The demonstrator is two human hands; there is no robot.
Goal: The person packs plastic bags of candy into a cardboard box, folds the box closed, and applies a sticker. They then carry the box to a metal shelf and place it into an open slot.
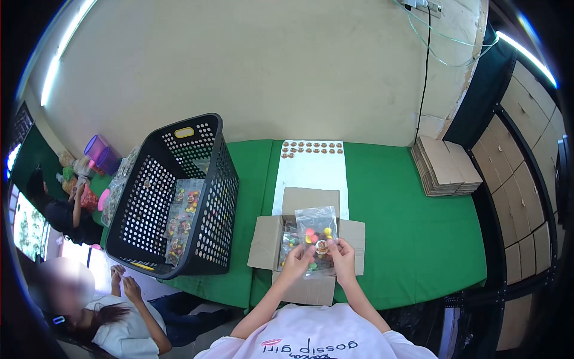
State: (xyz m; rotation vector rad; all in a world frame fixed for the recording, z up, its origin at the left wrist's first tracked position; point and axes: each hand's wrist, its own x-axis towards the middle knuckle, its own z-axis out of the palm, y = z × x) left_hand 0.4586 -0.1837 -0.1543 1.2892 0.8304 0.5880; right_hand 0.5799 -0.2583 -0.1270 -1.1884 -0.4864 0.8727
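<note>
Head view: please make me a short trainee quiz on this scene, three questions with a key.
1. True or false: the black basket stands to the left of the open cardboard box.
2. Fill in: the left hand and right hand together hold a see-through ____ with coloured pieces inside.
3. Multiple choice: what lies on the green cloth to the right of the box?
A. a purple bucket
B. a cardboard stack
C. a sheet of round stickers

Key:
1. True
2. plastic bag
3. B
</note>
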